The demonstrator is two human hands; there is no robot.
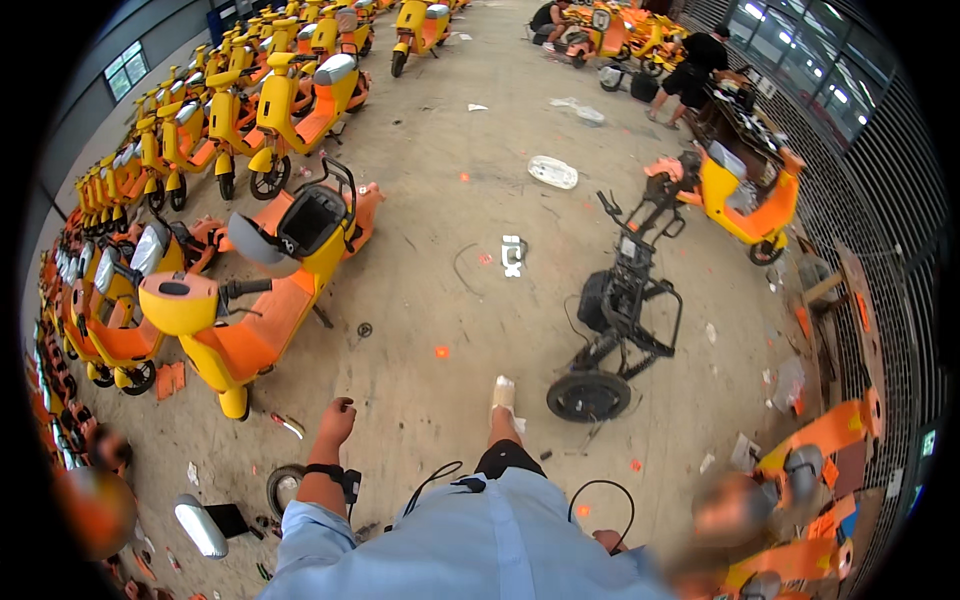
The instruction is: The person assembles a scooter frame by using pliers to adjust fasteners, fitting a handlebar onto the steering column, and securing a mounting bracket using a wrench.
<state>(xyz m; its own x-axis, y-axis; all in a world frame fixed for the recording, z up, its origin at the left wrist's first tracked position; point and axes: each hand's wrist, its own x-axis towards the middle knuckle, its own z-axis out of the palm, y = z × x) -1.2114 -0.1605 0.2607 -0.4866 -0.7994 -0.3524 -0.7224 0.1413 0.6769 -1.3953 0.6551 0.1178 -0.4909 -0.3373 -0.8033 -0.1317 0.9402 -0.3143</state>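
My left hand hangs empty beside me, its fingers loosely bent and slightly apart. A dark strap with a small black box circles that wrist. Close to this hand, a screwdriver with a red and white handle lies on the floor, touched by nothing. Beyond it stands a yellow and orange scooter with its seat tipped up over an open black bin. Only part of my right hand shows at my right side, its fingers mostly hidden. Ahead on the right rests a bare black scooter frame with its wheel toward me.
Rows of yellow scooters fill the far left. Another partly stripped scooter stands at right, near a cluttered bench where a person bends over. A loose tyre, a white foam piece and orange scraps lie around.
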